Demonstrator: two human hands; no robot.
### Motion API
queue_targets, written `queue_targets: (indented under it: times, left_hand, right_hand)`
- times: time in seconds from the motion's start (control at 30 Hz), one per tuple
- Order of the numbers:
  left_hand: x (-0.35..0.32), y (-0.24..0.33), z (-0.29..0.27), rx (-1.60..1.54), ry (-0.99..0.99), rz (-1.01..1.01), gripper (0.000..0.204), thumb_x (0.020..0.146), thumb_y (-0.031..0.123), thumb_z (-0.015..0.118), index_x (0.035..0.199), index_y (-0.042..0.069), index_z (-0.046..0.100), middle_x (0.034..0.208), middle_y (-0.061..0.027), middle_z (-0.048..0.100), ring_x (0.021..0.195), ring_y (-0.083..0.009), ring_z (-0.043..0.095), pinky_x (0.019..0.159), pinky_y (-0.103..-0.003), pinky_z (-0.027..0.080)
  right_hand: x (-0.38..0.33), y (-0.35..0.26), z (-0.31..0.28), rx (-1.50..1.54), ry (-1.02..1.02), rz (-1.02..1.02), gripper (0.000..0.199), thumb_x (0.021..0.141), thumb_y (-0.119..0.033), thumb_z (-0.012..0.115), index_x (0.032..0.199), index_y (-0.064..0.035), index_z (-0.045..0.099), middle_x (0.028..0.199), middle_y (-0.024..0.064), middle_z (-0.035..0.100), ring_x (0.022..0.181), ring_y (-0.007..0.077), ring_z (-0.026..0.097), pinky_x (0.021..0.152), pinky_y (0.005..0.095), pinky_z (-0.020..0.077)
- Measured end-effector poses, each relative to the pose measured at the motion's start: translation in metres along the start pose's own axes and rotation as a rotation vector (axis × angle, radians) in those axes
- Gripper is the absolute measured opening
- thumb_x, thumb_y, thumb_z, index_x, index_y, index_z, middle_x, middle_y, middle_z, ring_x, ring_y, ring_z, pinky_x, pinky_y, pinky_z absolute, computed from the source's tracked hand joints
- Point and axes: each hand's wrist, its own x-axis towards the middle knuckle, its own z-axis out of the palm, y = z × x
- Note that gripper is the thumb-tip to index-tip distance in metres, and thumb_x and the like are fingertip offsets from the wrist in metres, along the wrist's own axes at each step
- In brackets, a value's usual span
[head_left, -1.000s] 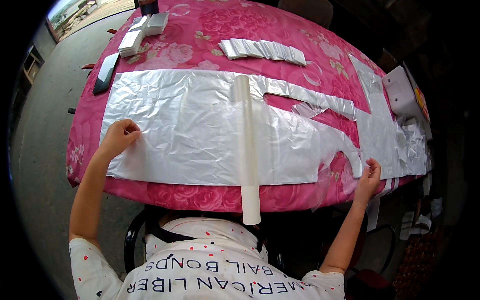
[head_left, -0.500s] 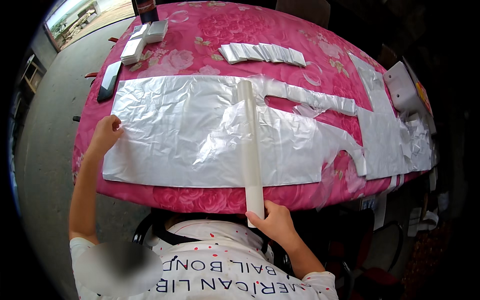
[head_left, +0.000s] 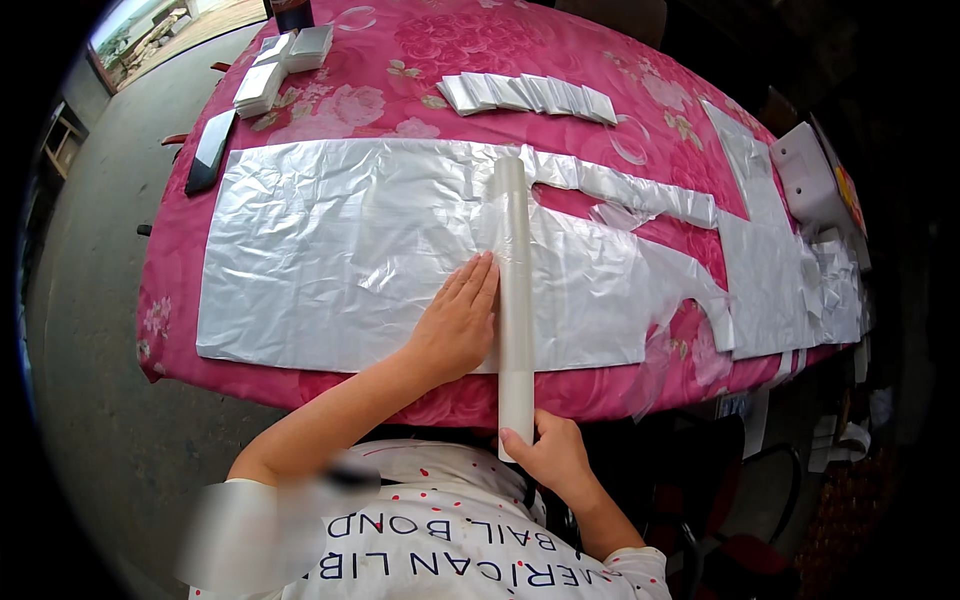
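A long white roll (head_left: 514,290) lies across a wide sheet of clear plastic film (head_left: 330,250) spread on a table with a pink flowered cloth (head_left: 400,50). My left hand (head_left: 455,325) rests flat on the film, fingers together, right beside the roll's left side. My right hand (head_left: 550,455) grips the near end of the roll, which juts past the table's front edge.
A row of folded white bags (head_left: 530,93) lies at the back of the table. Small white boxes (head_left: 285,60) and a dark flat bar (head_left: 210,150) sit at the back left. More plastic film (head_left: 790,270) and a white box (head_left: 815,185) lie at the right.
My left hand has moved from the film's far left edge to the middle, next to the roll. My right hand has closed on the roll's near end.
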Motion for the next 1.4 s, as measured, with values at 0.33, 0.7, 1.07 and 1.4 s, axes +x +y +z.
queue_targets:
  times: [0.33, 0.7, 1.07, 1.4]
  left_hand:
    - [-0.005, -0.006, 0.004, 0.240, -0.079, 0.015, 0.056, 0.082, 0.016, 0.038, 0.128, -0.015, 0.033, 0.139, -0.0281, 0.028, 0.132, -0.0381, 0.024, 0.109, -0.044, 0.017]
    - [0.001, 0.000, 0.000, 0.229, -0.106, 0.021, 0.057, 0.082, 0.018, 0.037, 0.129, -0.015, 0.031, 0.137, -0.0299, 0.029, 0.131, -0.0401, 0.026, 0.108, -0.046, 0.018]
    - [-0.002, -0.002, 0.001, 0.242, -0.107, 0.032, 0.059, 0.081, 0.020, 0.038, 0.129, -0.014, 0.032, 0.138, -0.0294, 0.029, 0.132, -0.0387, 0.025, 0.109, -0.045, 0.017]
    - [-0.005, -0.006, 0.003, 0.235, -0.067, 0.020, 0.058, 0.080, 0.020, 0.039, 0.127, -0.014, 0.035, 0.137, -0.0296, 0.031, 0.131, -0.0390, 0.026, 0.109, -0.045, 0.018]
  right_hand:
    - [0.070, -0.043, -0.039, -0.204, 0.077, -0.188, 0.043, 0.080, -0.041, 0.063, 0.084, 0.0017, 0.063, 0.065, 0.0138, 0.062, 0.058, 0.0249, 0.062, 0.055, 0.0324, 0.0467]
    - [0.268, -0.068, -0.063, 1.314, 0.053, -0.081, 0.025, 0.086, -0.024, 0.058, 0.099, -0.0028, 0.055, 0.088, 0.0045, 0.062, 0.079, 0.0171, 0.058, 0.070, 0.0327, 0.0491]
    - [0.277, 0.034, -0.265, 1.833, 0.484, -0.419, 0.023, 0.092, -0.015, 0.040, 0.103, -0.0030, 0.056, 0.102, 0.0105, 0.063, 0.093, 0.0235, 0.061, 0.076, 0.0364, 0.0517]
    - [0.181, -0.167, -0.169, 0.956, 0.457, -0.658, 0.034, 0.095, -0.018, 0.038, 0.120, -0.0011, 0.051, 0.116, 0.0096, 0.058, 0.114, 0.0172, 0.050, 0.094, 0.0271, 0.0399]
